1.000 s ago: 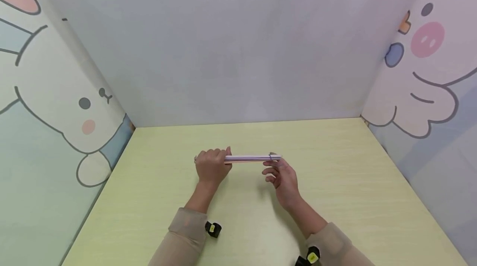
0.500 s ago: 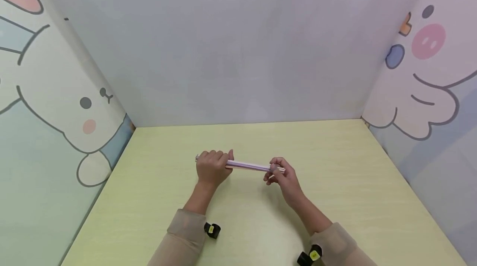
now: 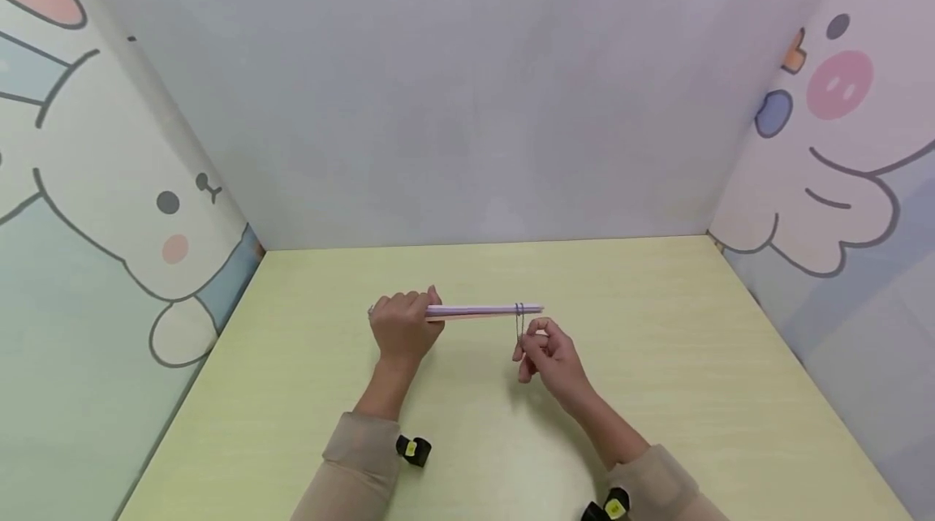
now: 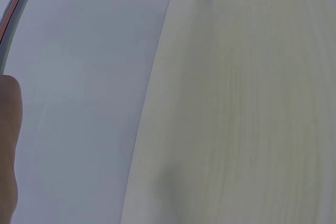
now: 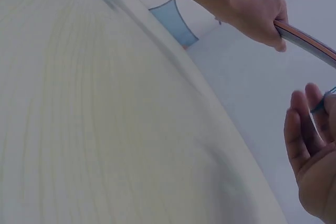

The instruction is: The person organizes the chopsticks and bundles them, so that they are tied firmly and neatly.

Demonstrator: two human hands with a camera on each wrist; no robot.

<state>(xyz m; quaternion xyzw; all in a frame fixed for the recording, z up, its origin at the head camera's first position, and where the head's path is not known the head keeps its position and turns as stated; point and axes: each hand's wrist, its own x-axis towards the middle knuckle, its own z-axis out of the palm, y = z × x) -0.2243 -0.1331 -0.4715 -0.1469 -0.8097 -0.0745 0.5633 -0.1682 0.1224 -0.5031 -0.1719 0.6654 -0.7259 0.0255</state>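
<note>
One bundle (image 3: 475, 312) of slim, straight sticks, lilac and pink, smooth-looking; held nearly level above the table (image 3: 497, 456), ends toward nine and three o'clock. One thin, dark band (image 3: 520, 326), looped over the bundle near its three o'clock end, stretched downward into a narrow loop. My left hand (image 3: 400, 328), at nine, curled round the bundle; my right hand (image 3: 553, 357), at four, pinching the band's lower end. Table: pale yellow-green, faintly grained. Back wall (image 3: 467, 99), twelve: plain grey. Printed rabbit (image 3: 131, 188), toward ten; pig (image 3: 876, 115), two.
</note>
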